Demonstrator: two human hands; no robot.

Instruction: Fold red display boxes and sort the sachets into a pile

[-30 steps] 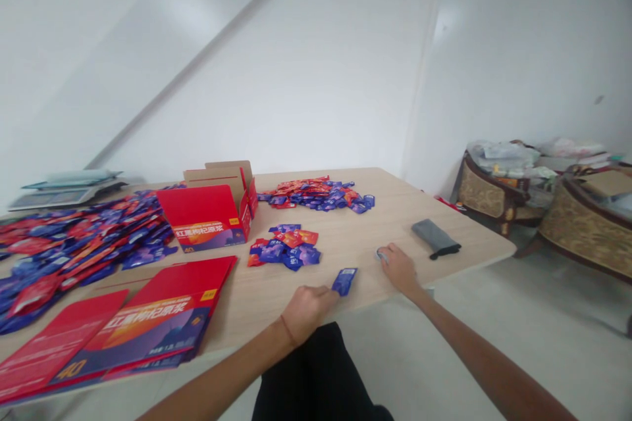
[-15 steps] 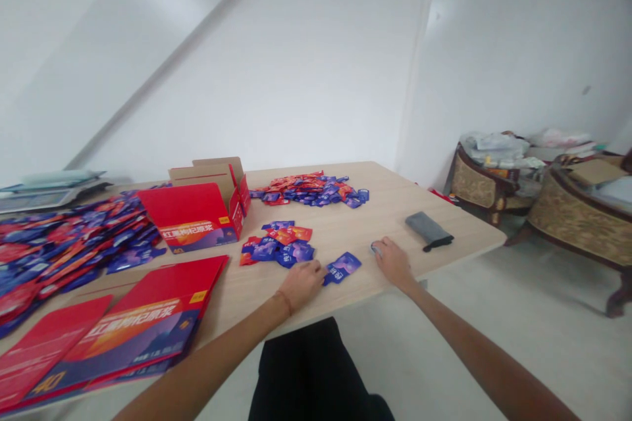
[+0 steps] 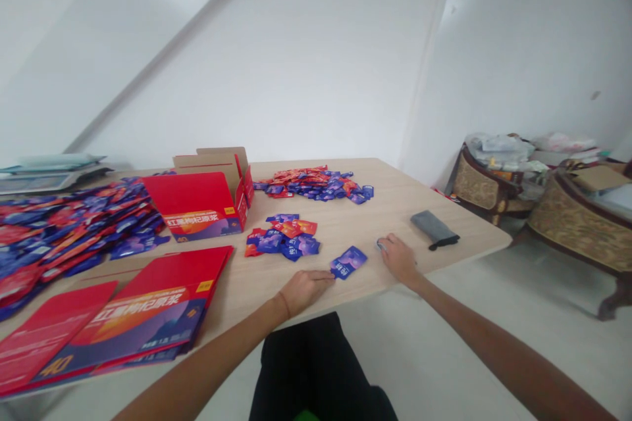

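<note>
My left hand [image 3: 306, 291] rests low over the table, its fingers closed on the near left corner of a blue sachet [image 3: 350, 261] that lies flat. To the right, my right hand [image 3: 399, 259] is curled on the tabletop. A small pale, bluish object [image 3: 380, 245] peeks out at its fingertips; most of it is covered, and its kind cannot be made out. Beyond my left hand lies a loose cluster of blue and red sachets [image 3: 300, 247]. A larger pile of the same sachets [image 3: 316, 184] is farther back.
An open red carton [image 3: 197, 204] stands at left, with flattened cartons [image 3: 143, 316] in front. A big heap of sachets [image 3: 74, 230] spreads at far left. A grey pouch [image 3: 433, 229] lies near the right edge of the wooden table [image 3: 385, 184]. Patterned armchairs [image 3: 582, 223] hold bags.
My left hand's fingers have stretched out to the blue sachet's corner, and its wrist sits slightly nearer the table edge. My right hand stays about where it was. The view has shifted slightly.
</note>
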